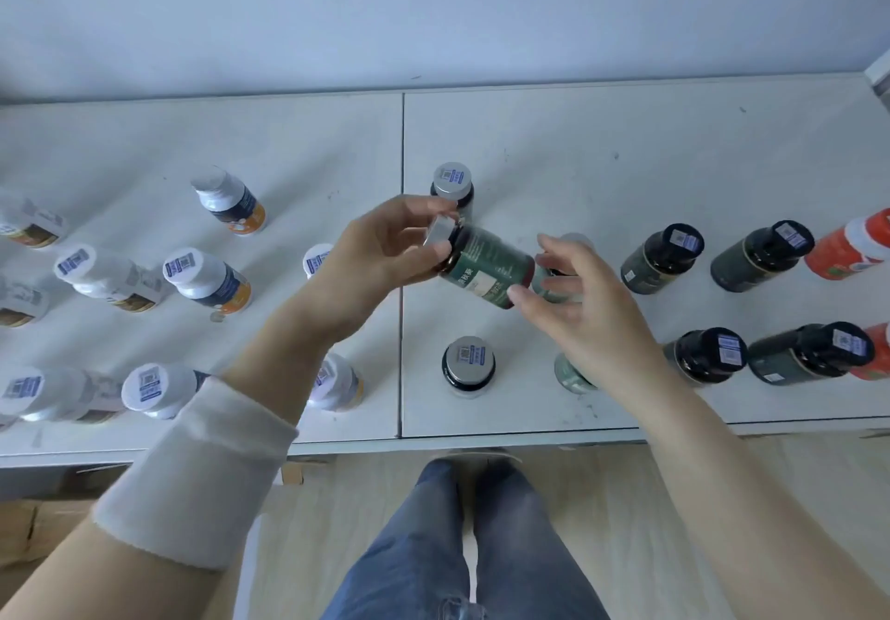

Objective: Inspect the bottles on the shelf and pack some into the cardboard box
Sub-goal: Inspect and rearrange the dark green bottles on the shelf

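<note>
A dark green-labelled bottle [486, 266] with a silver cap lies sideways in the air above the white shelf [626, 147]. My left hand [380, 258] grips its cap end between thumb and fingers. My right hand [578, 301] has its fingers spread, the fingertips touching the bottle's base end. Two more silver-capped bottles stand upright, one behind [451, 182] and one in front [468, 365]. A corner of the cardboard box [29, 528] shows at the lower left, under the shelf edge.
White-capped bottles [204, 277] stand in rows on the left of the shelf. Black-capped dark bottles [761, 255] and red bottles [852, 246] stand on the right. A wall rises behind the shelf. My legs [462, 537] and the wooden floor are below.
</note>
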`<state>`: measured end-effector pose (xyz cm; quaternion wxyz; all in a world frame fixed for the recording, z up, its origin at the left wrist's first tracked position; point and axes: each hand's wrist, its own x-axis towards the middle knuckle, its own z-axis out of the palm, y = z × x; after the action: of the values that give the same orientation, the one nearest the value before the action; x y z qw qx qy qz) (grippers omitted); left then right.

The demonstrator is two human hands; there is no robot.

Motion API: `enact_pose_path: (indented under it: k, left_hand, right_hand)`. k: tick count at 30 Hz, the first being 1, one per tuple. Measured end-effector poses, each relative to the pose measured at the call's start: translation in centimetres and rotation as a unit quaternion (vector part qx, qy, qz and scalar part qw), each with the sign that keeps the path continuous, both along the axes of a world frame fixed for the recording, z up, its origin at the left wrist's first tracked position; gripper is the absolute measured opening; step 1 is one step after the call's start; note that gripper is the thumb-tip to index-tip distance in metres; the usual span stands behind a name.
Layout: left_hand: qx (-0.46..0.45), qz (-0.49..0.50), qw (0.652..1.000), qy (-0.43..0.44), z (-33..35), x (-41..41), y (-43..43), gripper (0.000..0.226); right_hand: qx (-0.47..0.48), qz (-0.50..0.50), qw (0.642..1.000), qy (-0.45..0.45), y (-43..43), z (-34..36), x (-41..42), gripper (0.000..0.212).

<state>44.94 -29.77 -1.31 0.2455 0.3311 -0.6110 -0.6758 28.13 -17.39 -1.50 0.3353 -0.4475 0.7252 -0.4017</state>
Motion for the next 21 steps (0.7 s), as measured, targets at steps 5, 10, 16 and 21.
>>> enact_pose_path:
  k: [5,10,16,21]
  left_hand:
    - [0.075,0.0,0.991,0.115,0.8,2.8,1.7,0.031]
    - [0.061,0.06,0.991,0.105,0.5,3.9,2.6,0.024]
    - [0.056,0.028,0.991,0.122,0.8,4.5,3.2,0.034]
    - [0.058,0.044,0.99,0.118,0.9,4.2,3.0,0.03]
  right_hand:
    - [-0.092,0.011,0.955,-0.281,0.4,0.9,2.4,0.044]
    - [-0.138,0.027,0.966,-0.216,0.8,0.9,4.0,0.057]
    - [-0.149,0.018,0.96,-0.236,1.0,1.2,4.4,0.051]
    - [-0.137,0.011,0.952,-0.274,1.0,1.7,4.3,0.059]
